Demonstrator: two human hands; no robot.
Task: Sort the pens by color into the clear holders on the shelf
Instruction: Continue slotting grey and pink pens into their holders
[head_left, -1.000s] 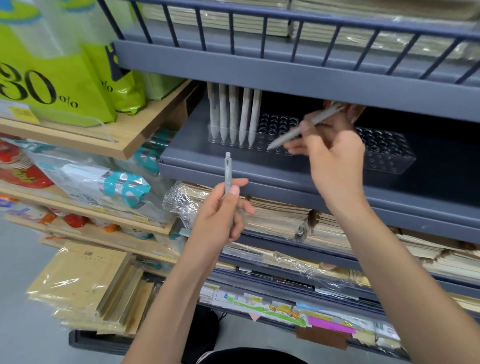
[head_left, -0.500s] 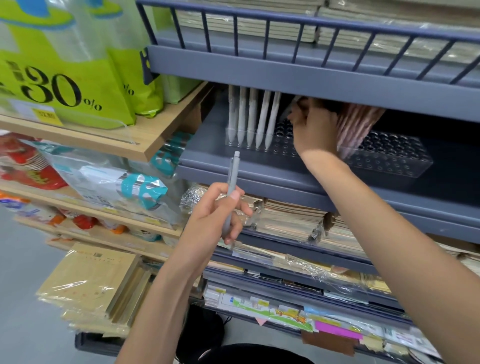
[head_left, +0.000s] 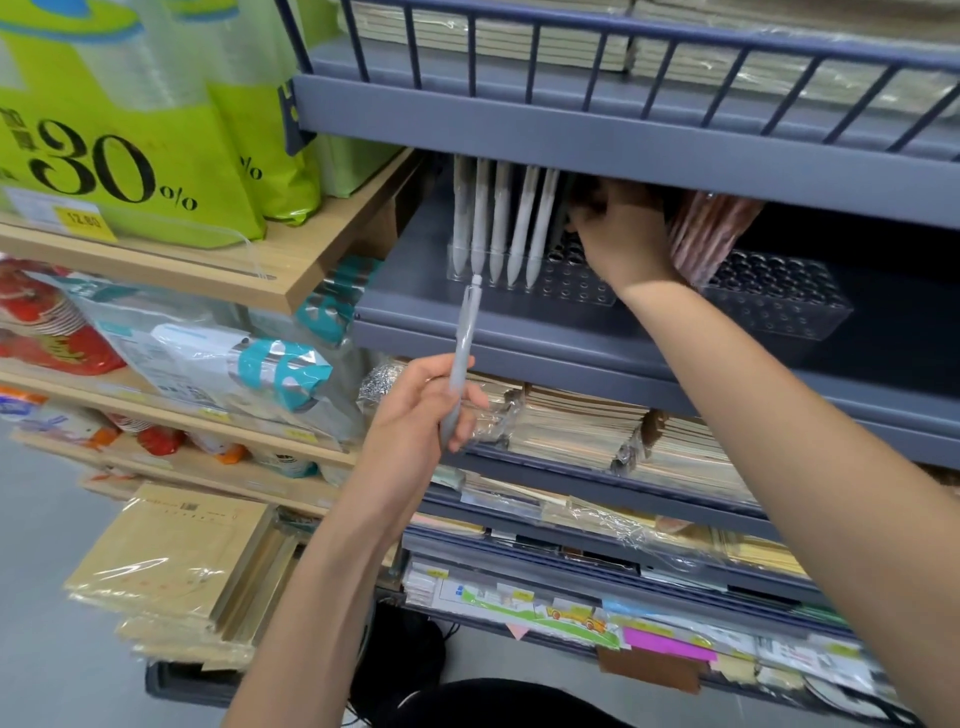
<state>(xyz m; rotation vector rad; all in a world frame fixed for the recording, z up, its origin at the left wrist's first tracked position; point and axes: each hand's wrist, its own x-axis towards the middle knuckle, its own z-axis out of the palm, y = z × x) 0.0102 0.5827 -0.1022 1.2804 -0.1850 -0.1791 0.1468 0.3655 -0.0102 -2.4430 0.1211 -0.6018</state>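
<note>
Left hand pinches grey pen; right hand grip hidden, can't tell. Seat it upright in holder, 3 o'clock of white pens.

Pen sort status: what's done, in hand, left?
Done: five white pens stand in the left holder. In hand: the left hand grips a grey pen; the right hand reaches in beside the pink pens, its grasp hidden. Left: the grey pen; the right holder shows mostly empty holes.
</note>
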